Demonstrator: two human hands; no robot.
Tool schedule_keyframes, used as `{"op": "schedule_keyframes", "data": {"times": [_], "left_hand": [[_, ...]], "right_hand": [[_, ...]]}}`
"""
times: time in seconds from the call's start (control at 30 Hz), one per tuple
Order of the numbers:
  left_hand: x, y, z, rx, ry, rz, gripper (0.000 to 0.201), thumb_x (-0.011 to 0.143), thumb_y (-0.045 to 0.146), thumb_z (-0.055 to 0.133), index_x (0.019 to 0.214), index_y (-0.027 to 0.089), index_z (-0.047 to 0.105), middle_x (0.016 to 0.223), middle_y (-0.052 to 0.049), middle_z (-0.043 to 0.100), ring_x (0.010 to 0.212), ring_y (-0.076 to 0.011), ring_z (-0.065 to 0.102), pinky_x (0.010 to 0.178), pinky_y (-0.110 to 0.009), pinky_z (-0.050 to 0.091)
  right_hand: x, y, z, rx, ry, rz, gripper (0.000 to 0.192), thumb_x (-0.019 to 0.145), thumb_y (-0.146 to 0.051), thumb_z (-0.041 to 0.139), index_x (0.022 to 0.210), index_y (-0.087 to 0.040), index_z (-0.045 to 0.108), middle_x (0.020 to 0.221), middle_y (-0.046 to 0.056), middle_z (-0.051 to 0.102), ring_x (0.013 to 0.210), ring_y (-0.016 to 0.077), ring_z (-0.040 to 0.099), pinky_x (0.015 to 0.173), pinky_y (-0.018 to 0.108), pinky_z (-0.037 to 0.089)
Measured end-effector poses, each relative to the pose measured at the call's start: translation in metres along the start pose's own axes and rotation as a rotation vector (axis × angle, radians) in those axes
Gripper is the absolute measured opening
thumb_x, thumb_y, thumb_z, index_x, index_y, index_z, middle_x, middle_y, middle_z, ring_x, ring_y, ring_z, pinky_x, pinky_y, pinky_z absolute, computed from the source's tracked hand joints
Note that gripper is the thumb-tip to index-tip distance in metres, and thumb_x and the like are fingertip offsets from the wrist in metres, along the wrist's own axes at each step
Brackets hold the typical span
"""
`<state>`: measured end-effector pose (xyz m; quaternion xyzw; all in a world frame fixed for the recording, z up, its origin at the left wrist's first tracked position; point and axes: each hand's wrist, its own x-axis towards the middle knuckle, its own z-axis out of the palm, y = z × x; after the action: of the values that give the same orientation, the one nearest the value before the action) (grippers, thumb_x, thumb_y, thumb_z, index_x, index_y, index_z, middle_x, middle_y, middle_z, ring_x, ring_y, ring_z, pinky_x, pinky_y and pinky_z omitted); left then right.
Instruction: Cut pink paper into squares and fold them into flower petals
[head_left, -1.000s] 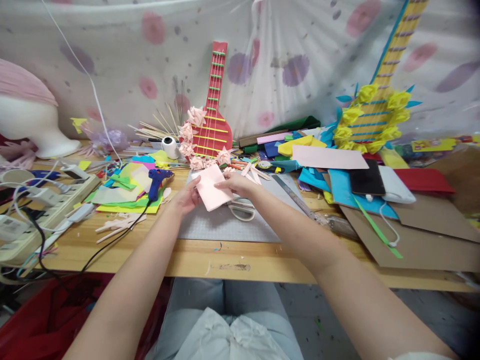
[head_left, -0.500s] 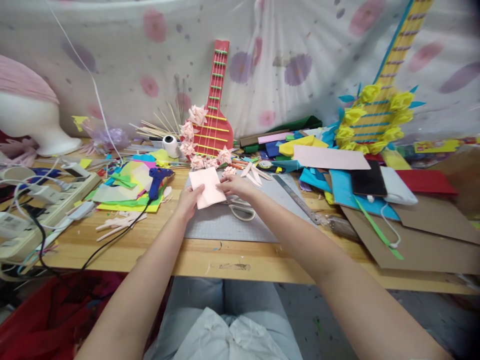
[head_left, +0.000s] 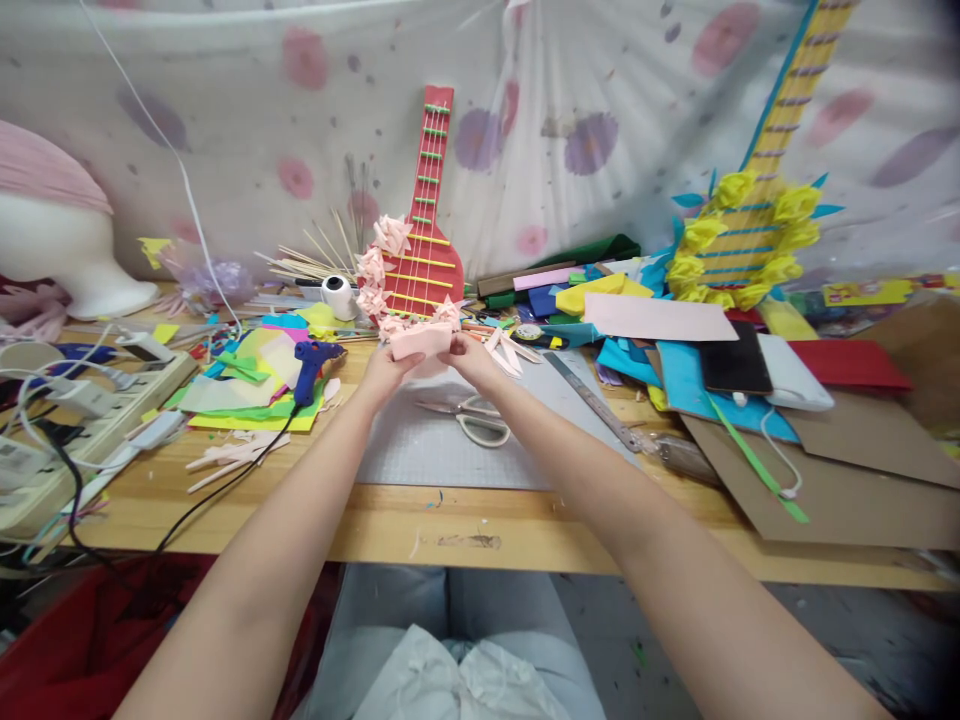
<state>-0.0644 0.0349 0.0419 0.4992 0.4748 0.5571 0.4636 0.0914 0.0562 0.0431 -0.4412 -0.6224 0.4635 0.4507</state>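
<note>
While we pinch the folded pink paper (head_left: pixel 420 340) between our left hand (head_left: pixel 384 372) and right hand (head_left: pixel 471 360), raised just behind the scissors (head_left: pixel 474 420), we seem mid-fold, and the crease likely needs firm, even pressing next.

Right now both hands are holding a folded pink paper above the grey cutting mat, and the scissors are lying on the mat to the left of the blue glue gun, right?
Not quite. In the head view the scissors lie right of the blue glue gun, not left. Both the left hand and right hand do hold the folded pink paper above the grey cutting mat.
</note>
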Motion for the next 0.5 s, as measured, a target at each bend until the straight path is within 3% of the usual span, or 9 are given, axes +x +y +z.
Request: {"op": "schedule_keyframes", "data": {"times": [0.27, 0.5], "left_hand": [[0.002, -0.023, 0.001, 0.079, -0.043, -0.069, 0.046, 0.048, 0.04, 0.075, 0.083, 0.011, 0.068, 0.077, -0.007, 0.067, 0.077, -0.0208, 0.06, 0.075, -0.031, 0.045], [-0.007, -0.015, 0.002, -0.001, 0.001, -0.114, 0.053, 0.049, 0.047, 0.073, 0.086, 0.011, 0.066, 0.083, -0.009, 0.068, 0.076, -0.0216, 0.061, 0.068, -0.03, 0.047]], "right_hand": [[0.007, 0.022, 0.001, -0.185, -0.014, 0.047, 0.024, 0.062, -0.011, 0.055, 0.085, -0.014, 0.057, 0.085, 0.003, 0.062, 0.078, 0.0143, 0.056, 0.075, 0.029, 0.044], [0.003, 0.017, -0.001, -0.092, -0.052, 0.058, 0.022, 0.065, -0.019, 0.059, 0.086, -0.014, 0.057, 0.082, 0.001, 0.061, 0.077, 0.013, 0.056, 0.067, 0.025, 0.047]]}}
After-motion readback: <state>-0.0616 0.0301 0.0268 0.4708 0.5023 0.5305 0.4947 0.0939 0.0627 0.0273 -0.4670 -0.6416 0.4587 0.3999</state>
